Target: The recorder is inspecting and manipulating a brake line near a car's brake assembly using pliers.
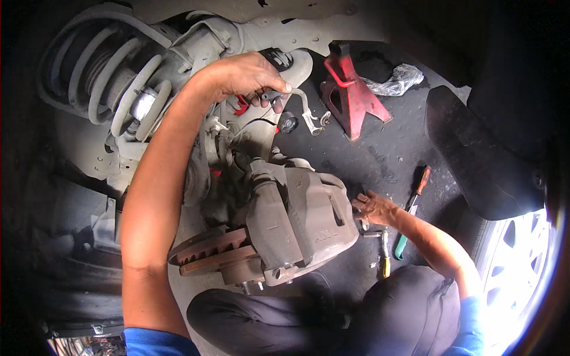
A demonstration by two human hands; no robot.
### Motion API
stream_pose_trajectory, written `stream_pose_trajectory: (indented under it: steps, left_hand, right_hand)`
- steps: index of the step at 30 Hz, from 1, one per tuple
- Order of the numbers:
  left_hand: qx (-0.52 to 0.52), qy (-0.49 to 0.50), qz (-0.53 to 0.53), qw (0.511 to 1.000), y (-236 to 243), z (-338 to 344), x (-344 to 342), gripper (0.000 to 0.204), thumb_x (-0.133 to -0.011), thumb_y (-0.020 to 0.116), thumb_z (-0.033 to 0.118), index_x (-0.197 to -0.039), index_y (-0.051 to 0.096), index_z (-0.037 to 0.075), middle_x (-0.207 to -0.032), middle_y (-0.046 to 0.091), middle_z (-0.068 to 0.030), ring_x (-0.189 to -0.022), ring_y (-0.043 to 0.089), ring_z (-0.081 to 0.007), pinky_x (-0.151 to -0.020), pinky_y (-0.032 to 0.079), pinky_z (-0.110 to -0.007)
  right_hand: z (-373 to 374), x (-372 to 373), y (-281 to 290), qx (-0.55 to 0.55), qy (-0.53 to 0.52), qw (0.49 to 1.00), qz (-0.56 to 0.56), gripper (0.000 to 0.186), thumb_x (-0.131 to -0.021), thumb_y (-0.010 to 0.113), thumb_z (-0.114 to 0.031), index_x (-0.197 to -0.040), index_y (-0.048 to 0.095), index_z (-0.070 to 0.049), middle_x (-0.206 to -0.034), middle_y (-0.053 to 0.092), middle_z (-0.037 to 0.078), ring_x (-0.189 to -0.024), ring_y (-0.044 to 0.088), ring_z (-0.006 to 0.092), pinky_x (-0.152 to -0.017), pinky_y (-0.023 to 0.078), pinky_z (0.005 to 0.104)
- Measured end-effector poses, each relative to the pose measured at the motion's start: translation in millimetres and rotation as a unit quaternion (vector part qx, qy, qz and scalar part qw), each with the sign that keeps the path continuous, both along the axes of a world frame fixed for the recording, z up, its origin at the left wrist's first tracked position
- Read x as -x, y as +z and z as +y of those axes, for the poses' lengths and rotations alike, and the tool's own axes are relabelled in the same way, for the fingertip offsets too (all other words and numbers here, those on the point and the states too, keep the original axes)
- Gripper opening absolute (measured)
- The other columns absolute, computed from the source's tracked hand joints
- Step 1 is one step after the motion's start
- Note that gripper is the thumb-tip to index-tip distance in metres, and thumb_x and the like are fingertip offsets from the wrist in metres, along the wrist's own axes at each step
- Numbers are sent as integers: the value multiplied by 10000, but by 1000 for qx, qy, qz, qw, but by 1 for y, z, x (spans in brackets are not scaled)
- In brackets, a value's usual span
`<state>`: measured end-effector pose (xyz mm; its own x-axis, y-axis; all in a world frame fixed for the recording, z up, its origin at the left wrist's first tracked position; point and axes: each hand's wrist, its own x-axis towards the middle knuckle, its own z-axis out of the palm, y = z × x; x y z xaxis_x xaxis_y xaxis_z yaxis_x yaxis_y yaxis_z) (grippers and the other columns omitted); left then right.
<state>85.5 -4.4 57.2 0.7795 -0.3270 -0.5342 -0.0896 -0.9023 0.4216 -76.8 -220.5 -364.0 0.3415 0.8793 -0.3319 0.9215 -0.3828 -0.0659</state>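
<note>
Bent bracket (308, 120) juts rightward from left fingers (277, 107); caliper (320, 207) beside right fingers (363, 204).

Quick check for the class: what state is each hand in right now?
Left hand: closed, holding a bent metal bracket.
Right hand: partly spread beside the brake caliper; whether it grips anything cannot be told.

- Setting: apparently a vehicle repair workshop or garage.
- Evidence: exposed coil spring (135, 84), brake caliper (303, 219), rusty disc (217, 261).
- Red jack stand (351, 98) and screwdriver (423, 180) on dark floor (380, 163).
- Outer edges too dark to judge.
</note>
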Motion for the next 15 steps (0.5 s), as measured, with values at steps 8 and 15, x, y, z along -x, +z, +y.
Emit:
stream_pose_trajectory:
  steps: [8, 15]
  left_hand:
    - [43, 6, -41, 998, -11, -12, -4, 420, -867, 803, 386, -948, 764, -24, -830, 756, -85, -683, 593, -108, -613, 513, -277]
    - [25, 1, -58, 998, -4, -19, 0, 410, -877, 787, 374, -963, 772, -26, -829, 755, -82, -673, 620, -114, -584, 500, -272]
  right_hand:
    - [-43, 7, -22, -108, -9, 989, -97, 334, -909, 687, -318, -1189, 656, -139, -1282, 632, 43, -1292, 516, 212, -1066, 416, 424]
    - [-32, 23, 5, -457, -472, 710, 255, 305, -1016, 610, -301, -1117, 549, -20, -901, 658, 145, -702, 687, 349, -659, 539, 426]
